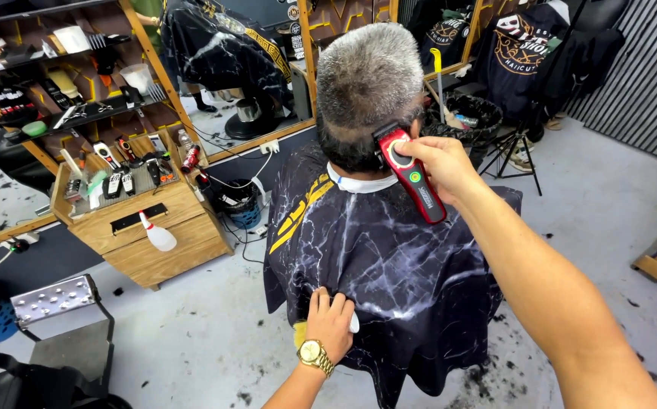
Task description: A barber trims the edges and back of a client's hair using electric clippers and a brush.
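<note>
Red clipper (410, 173) within right-hand fingers (428, 155)

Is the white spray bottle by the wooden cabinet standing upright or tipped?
Tipped. The white spray bottle leans at a slant against the front of the wooden cabinet, nozzle up-left, its round base lower right.

Clipper (410, 173) at the seated person's nape (359, 155), wooden cabinet (154, 227) left, perhaps bin (468, 113) behind right.

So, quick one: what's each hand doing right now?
Left hand: closed, resting on the marbled cape, holding something small and white.
Right hand: closed around the red hair clipper.
</note>
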